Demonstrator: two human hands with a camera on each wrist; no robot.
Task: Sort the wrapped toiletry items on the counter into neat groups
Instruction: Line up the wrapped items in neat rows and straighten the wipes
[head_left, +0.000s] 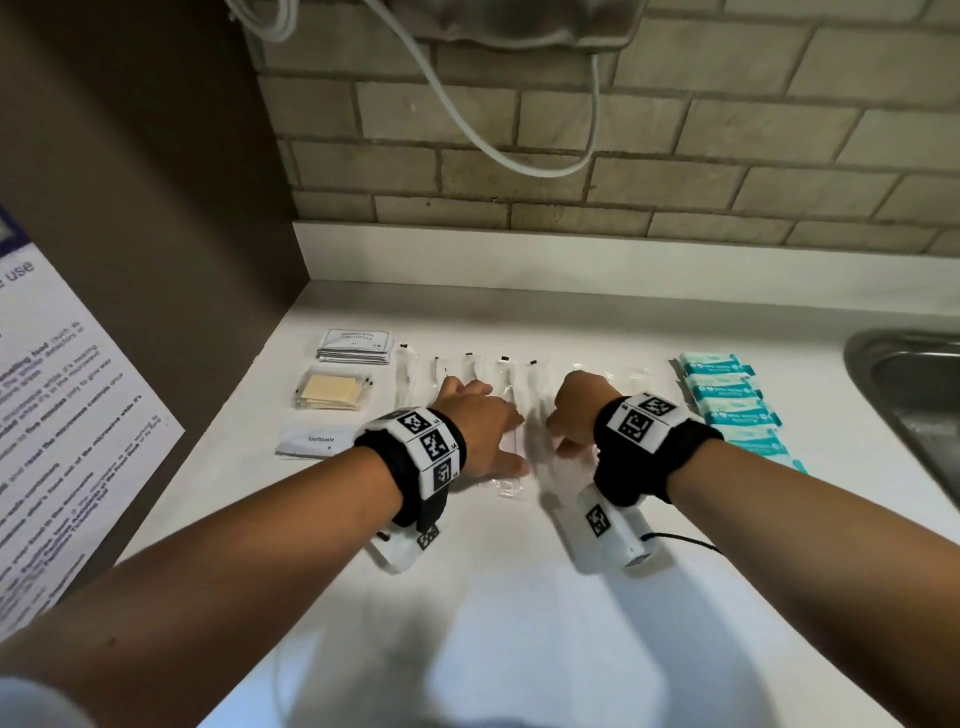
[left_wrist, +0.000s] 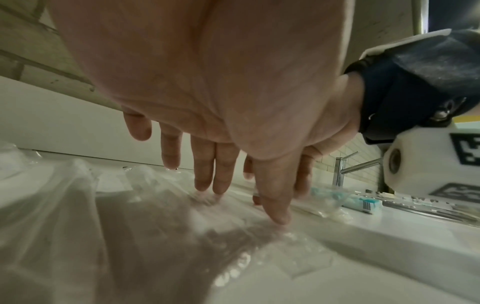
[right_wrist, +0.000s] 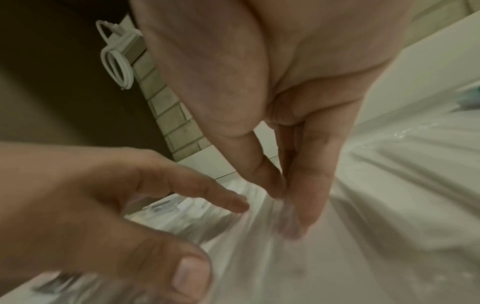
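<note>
**Toiletry items mostly grouped; the clear sleeves in the middle are being straightened**

Toiletry items lie in a band across the white counter, toward its back edge. At the left end, near the dark side panel, three small groups stand one in front of another: a stack of shampoo sachets nearest the back, a clear pack of yellowish pads in front of it, and a toothpaste sachet nearest the front. These look settled.

Next come the toothbrushes in clear sleeves, laid side by side and running front to back. Their spacing is uneven and one sleeve sticks out toward the front edge, so this group seems unfinished. The left hand lies flat on them, fingers straight and spread, tips pressing the plastic. Just beside it, the right hand has its thumb and fingers drawn close together at a clear sleeve; the wrist view is blurred, so whether it actually pinches the plastic I cannot tell.

Further right, a neat column of teal soap packets runs toward the front edge and appears done. The sink sits at the right end.

My judgement: the sorting is nearly complete; what remains is squaring up the middle row.
</note>
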